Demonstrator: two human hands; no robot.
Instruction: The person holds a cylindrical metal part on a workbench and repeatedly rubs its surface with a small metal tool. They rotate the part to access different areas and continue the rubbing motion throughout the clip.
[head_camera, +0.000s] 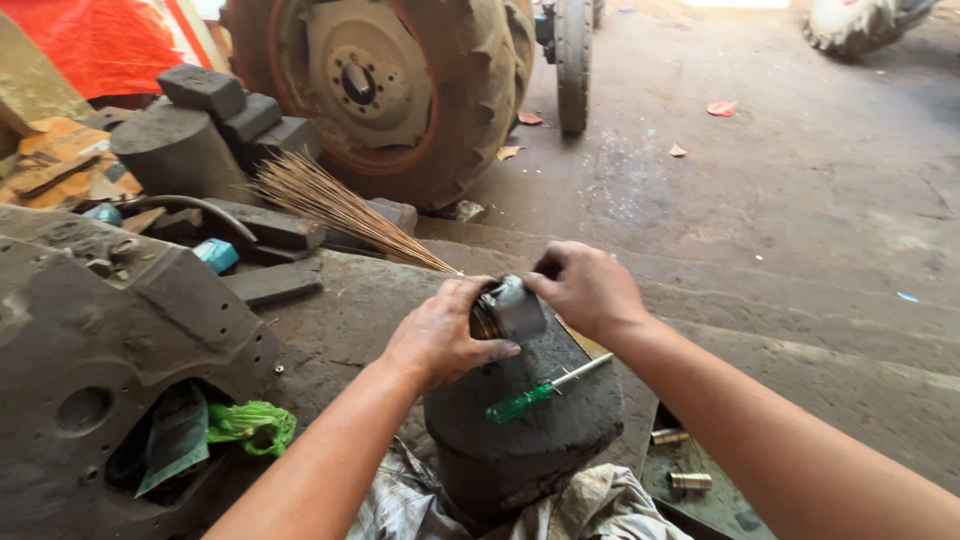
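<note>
The left hand (440, 335) and the right hand (585, 285) both close their fingers around a small metal part (510, 310), holding it just above a dark block (530, 420). A green-handled screwdriver (540, 390) lies on that block, with a broom (340, 210) and a tractor wheel (380, 85) behind

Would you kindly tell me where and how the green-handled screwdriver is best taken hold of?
Probably by the green handle, from above. The screwdriver lies flat on the dark block, its handle at the near end, clear of both hands; its thin metal shaft runs up toward the right hand.
</note>
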